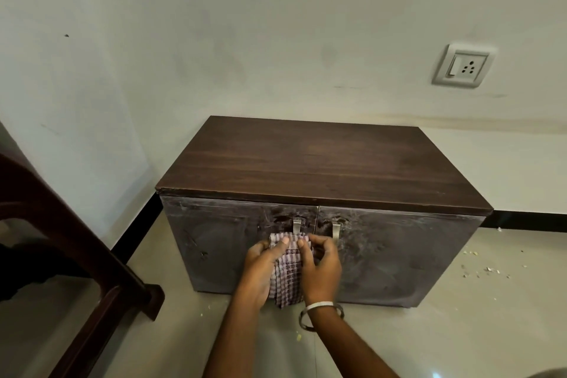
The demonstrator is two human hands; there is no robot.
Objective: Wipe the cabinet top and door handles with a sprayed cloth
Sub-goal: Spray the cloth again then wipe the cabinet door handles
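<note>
Both hands, left hand point(260, 267) and right hand point(322, 270), pinch 1 checked cloth point(287, 276) tight against the left door handle point(297, 226) of the brown cabinet point(306, 159), mid-frame.

— Entry, type of place?

— A room in a home, plainly lived in. Item: low two-door cabinet point(322, 193) of dark wood laminate, set on the floor against a painted wall point(214, 40).

— Supporting fixtures?

— Item: household switch-and-socket plate point(463, 69) low on that wall. Item: pale glossy floor tiles point(429, 331) with black skirting point(530, 221) along the base. Item: dark wooden furniture frame point(76, 255) at the left. Item: scattered crumbs point(487, 270) on the tiles to the right.
</note>
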